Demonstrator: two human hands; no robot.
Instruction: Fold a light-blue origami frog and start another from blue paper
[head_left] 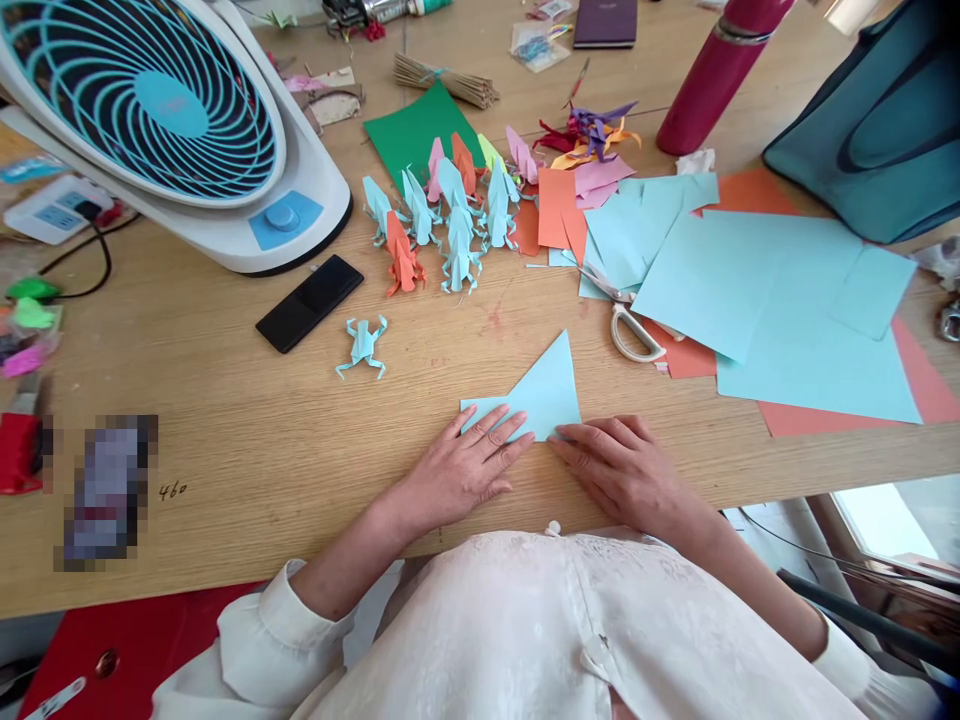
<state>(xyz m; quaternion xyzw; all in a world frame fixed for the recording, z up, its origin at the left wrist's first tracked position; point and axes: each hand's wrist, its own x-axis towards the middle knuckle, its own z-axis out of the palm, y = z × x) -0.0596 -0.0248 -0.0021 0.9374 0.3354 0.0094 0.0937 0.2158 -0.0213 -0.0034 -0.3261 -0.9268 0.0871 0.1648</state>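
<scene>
A light blue sheet of paper (551, 390), folded so that one part rises to a point, lies on the table in front of me. My left hand (476, 455) rests flat on its lower left part, fingers spread. At the lower right corner, my right hand (615, 465) has its fingers bent and close together, the fingertips touching the paper's edge. Whether they pinch it is hard to see. Beyond my left hand sits a light blue origami frog (364, 345). Several folded paper figures (459, 245) in blue, orange, pink and green stand grouped farther back.
Scissors (634, 325) lie beside loose blue sheets (817, 320) on the right. A white fan (300, 190) and a black phone (309, 303) are at the left. At the back right stand a magenta bottle (712, 85) and a teal bag (870, 130).
</scene>
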